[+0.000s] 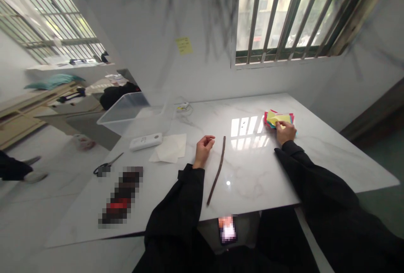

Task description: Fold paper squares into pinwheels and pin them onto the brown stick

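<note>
the right grip (286,132) has its fingertips at the yellow sheet on top of a stack of coloured paper (284,118), with thumb and forefinger close together; i cannot tell whether they are clamped on a sheet or only touching it. the left grip (203,152) hovers or rests over the glossy bench (259,172), its fingers curled towards the thumb, and whether anything sits between them is too small to tell. just right of the left grip, apart from it, lies a dark brown strip (217,171), its near end towards the bench's front edge. left of the same grip are white paper sheets (170,149), then a white oblong device (146,141), and farther out the scissors (115,160). the coloured sheets lie unevenly, so a pinch that goes too deep could lift several at once, and a sideways drag could fan the stack across the slick top. a careless sweep of the left grip or its sleeve could nudge the strip towards the edge or scatter the white sheets.
</note>
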Tool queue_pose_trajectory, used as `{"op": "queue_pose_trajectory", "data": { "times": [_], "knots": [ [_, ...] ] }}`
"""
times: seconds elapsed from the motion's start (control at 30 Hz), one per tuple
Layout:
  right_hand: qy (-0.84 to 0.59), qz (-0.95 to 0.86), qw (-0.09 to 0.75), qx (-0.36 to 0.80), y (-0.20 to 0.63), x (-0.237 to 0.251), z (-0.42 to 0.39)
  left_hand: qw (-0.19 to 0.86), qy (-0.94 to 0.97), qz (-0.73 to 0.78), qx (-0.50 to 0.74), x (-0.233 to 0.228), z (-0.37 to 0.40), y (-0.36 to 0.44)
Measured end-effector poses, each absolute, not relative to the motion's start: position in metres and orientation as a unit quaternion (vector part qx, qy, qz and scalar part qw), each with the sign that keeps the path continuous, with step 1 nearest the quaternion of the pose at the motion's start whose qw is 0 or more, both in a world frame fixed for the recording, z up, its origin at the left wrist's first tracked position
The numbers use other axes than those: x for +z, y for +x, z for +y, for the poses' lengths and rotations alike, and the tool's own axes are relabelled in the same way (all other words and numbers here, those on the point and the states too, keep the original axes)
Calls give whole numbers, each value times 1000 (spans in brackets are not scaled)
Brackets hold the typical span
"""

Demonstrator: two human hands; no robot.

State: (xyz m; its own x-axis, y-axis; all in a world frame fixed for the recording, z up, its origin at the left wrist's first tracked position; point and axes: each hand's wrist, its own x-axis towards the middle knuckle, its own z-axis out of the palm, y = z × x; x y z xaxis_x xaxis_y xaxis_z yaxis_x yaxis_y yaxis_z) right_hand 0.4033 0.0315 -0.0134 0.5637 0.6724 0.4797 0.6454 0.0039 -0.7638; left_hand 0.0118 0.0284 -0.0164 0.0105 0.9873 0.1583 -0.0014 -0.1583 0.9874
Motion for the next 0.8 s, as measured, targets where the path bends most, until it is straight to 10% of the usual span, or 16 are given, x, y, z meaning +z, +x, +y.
{"op": "queue_pose_trajectory", "data": {
  "times": [0.57, 0.8],
  "knots": [
    [-403, -811, 422, 45, 200, -13, -15, 605, 427, 354, 572, -11, 25, 16],
    [-503, -610, 595, 142, 226, -16, -1, 591, 415, 392, 570, -22, 30, 15]
  ]
}}
